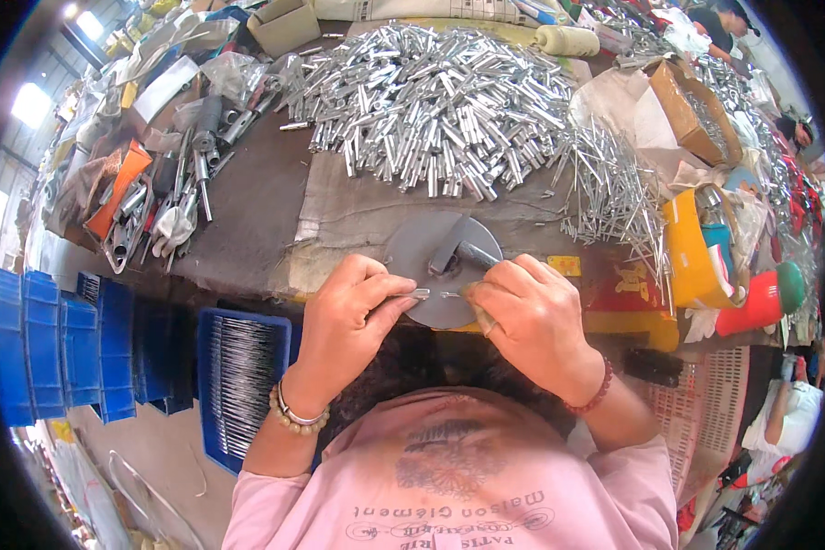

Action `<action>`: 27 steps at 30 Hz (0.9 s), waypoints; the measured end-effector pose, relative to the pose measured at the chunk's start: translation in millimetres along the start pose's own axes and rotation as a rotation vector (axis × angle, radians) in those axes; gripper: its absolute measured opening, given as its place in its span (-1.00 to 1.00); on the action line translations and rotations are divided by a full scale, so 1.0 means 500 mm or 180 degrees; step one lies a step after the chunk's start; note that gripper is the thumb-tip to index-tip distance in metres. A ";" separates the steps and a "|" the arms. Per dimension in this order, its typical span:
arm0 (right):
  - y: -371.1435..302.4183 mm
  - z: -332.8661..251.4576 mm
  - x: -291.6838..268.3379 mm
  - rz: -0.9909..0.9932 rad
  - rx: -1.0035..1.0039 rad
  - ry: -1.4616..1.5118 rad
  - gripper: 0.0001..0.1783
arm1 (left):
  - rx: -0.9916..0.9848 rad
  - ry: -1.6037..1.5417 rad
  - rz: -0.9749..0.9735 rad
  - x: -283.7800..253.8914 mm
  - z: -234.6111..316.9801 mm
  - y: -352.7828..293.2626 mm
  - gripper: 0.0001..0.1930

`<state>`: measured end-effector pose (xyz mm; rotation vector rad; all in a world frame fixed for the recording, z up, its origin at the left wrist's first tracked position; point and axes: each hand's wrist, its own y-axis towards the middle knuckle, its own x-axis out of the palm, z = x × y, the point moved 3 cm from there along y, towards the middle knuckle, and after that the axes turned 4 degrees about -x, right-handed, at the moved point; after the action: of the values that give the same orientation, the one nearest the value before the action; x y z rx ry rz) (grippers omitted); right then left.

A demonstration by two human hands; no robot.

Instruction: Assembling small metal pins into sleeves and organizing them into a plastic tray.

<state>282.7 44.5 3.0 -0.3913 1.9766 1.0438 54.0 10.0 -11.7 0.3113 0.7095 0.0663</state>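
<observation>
My left hand [353,298] pinches a short silver metal tube [420,294] between thumb and forefinger. Opposite it, my right hand [530,307] is closed on a thin metal rod [450,294], its tip pointing at the tube with a small gap between them. Both parts are held over the near side of a round grey metal disc [405,246] at the table's front edge. On the disc lies a dark tool that looks like a hammer [446,249], its handle reaching toward my right fingers. Whether those fingers touch the handle I cannot tell.
Beyond the disc spreads a large heap of silver tubes [440,105], with thin rods [610,183] to its right. A blue bin of rods [243,376] stands at lower left, near stacked blue bins [60,344]. Tools clutter the left; a yellow container [692,252] stands right.
</observation>
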 end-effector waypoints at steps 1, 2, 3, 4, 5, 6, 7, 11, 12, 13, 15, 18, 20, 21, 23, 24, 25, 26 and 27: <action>0.004 -0.003 0.002 -0.0045 -0.0019 -0.0003 -0.84 | -0.0012 0.0007 -0.0004 -0.002 0.000 0.000 -0.83; 0.006 -0.006 0.004 -0.0089 -0.0037 -0.0010 -0.84 | 0.0033 0.0102 0.0005 -0.004 0.001 0.001 -0.83; 0.007 -0.006 0.007 -0.0093 -0.0035 -0.0005 -0.84 | 0.0080 0.0191 0.0015 -0.004 0.001 0.001 -0.82; 0.008 -0.007 0.011 -0.0124 -0.0086 -0.0004 -0.85 | 0.0076 0.0191 0.0012 -0.003 -0.001 0.001 -0.82; 0.008 -0.008 0.014 -0.0156 -0.0137 -0.0003 -0.85 | 0.0123 0.0245 0.0043 -0.003 -0.002 0.001 -0.82; 0.008 -0.007 0.015 -0.0160 -0.0135 -0.0002 -0.85 | 0.0170 0.0297 0.0075 -0.001 -0.003 0.002 -0.81; 0.007 -0.007 0.016 -0.0166 -0.0167 -0.0042 -0.85 | 0.0167 0.0296 0.0074 0.000 -0.002 0.004 -0.81; 0.009 -0.007 0.016 -0.0229 -0.0268 -0.0129 -0.85 | 0.0195 0.0185 0.0070 0.000 -0.001 0.007 -0.80; 0.010 -0.007 0.015 -0.0227 -0.0265 -0.0131 -0.85 | 0.0169 0.0161 0.0032 0.001 -0.003 0.007 -0.80; 0.010 -0.007 0.015 -0.0229 -0.0312 -0.0157 -0.85 | 0.0171 0.0161 0.0029 0.000 -0.005 0.007 -0.80; 0.011 -0.006 0.015 -0.0229 -0.0358 -0.0181 -0.85 | 0.0116 0.0120 -0.0088 0.001 -0.008 0.006 -0.76; 0.010 -0.003 0.015 -0.0245 -0.0452 -0.0208 -0.87 | 0.0095 0.0048 -0.0066 0.003 -0.009 0.005 -0.77; 0.010 -0.002 0.015 -0.0202 -0.0499 -0.0213 -0.89 | 0.0114 0.0005 -0.0048 0.006 -0.011 0.003 -0.78; 0.010 -0.001 0.016 -0.0201 -0.0499 -0.0211 -0.89 | 0.0135 -0.0038 -0.0028 0.006 -0.012 0.003 -0.78; 0.012 -0.003 0.017 -0.0175 -0.0639 -0.0104 -0.89 | 0.0122 -0.0108 -0.0061 0.009 -0.011 0.002 -0.79; 0.012 -0.003 0.018 -0.0178 -0.0620 -0.0130 -0.89 | 0.0125 -0.0198 -0.0103 0.015 -0.010 0.005 -0.80; 0.013 -0.006 0.022 -0.0217 -0.0636 -0.0157 -0.89 | 0.0148 -0.0223 -0.0118 0.017 -0.009 0.006 -0.80; 0.013 -0.008 0.025 -0.0257 -0.0649 -0.0188 -0.89 | 0.0128 -0.0199 -0.0119 0.016 -0.008 0.005 -0.80; 0.011 -0.009 0.025 -0.0319 -0.0632 -0.0231 -0.87 | 0.0106 -0.0175 -0.0105 0.014 -0.005 0.004 -0.81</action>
<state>269.5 45.5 -2.8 -0.5464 1.7767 1.1770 57.8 13.7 -17.4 0.3320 0.6615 0.0144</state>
